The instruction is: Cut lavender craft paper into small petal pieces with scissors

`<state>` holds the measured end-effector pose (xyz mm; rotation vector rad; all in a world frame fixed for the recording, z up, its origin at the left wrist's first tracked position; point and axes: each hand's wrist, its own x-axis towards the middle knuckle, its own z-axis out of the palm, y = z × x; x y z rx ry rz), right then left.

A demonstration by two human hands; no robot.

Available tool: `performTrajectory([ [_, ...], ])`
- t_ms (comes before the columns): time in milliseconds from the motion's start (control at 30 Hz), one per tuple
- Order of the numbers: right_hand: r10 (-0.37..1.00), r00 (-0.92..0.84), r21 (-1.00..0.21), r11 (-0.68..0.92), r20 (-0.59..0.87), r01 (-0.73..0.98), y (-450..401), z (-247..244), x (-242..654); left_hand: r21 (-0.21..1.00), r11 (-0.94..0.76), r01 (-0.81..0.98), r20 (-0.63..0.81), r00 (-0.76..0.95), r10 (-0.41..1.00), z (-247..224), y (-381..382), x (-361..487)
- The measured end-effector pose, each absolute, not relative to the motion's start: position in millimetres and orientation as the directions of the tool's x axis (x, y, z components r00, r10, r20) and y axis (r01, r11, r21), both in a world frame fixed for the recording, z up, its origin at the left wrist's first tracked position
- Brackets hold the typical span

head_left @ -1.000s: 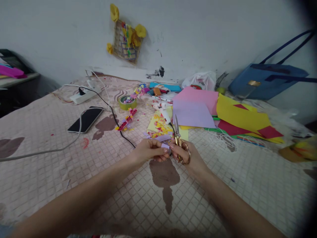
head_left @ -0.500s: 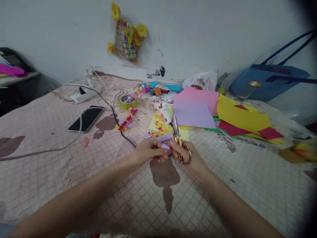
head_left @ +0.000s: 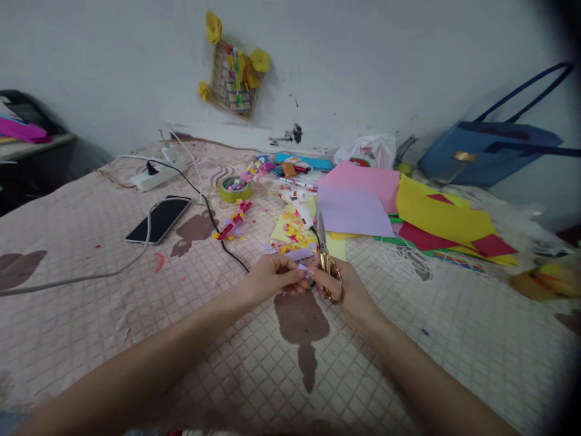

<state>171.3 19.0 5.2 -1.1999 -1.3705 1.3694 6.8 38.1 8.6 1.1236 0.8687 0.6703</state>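
Between the fingertips of my left hand (head_left: 279,275) is a small piece of purple paper (head_left: 302,267). My right hand (head_left: 345,283) has gold-handled scissors (head_left: 324,257) hooked on its fingers, blades together and pointing away from me. The right thumb and a fingertip also meet at the purple piece's right edge. Just beyond my hands lies a purple paper strip (head_left: 299,254) beside a heap of yellow, pink and purple paper scraps (head_left: 293,233). Behind the scraps rests a white glue gun (head_left: 303,211).
Purple (head_left: 354,212), pink (head_left: 370,178) and yellow paper sheets (head_left: 442,215) overlap at right, near white string (head_left: 411,260). Leftward are a tape roll (head_left: 235,189), a decorated red strip (head_left: 233,221), a phone (head_left: 158,219) and a power strip (head_left: 158,175). A blue bag (head_left: 494,151) stands back right.
My right hand has come slightly left, bringing its fingertips onto the purple piece. The scissors moved along with it. My left hand stays nearly in place.
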Motion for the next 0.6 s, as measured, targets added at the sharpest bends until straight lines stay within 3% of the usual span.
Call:
performTrajectory([
  [267, 0.97, -0.235, -0.998, -0.059, -0.064, 0.026, 19.2, 6.9, 171.1, 0.944, 0.33, -0.004, -0.28, 0.518, 0.808, 12.1, 39.1, 4.9],
  [600, 0.939, -0.327, -0.99, -0.064, -0.104, 0.129, 22.6, 5.9, 177.9, 0.954, 0.295, 0.046, -0.275, 0.52, 0.809, 10.1, 38.4, 4.7],
])
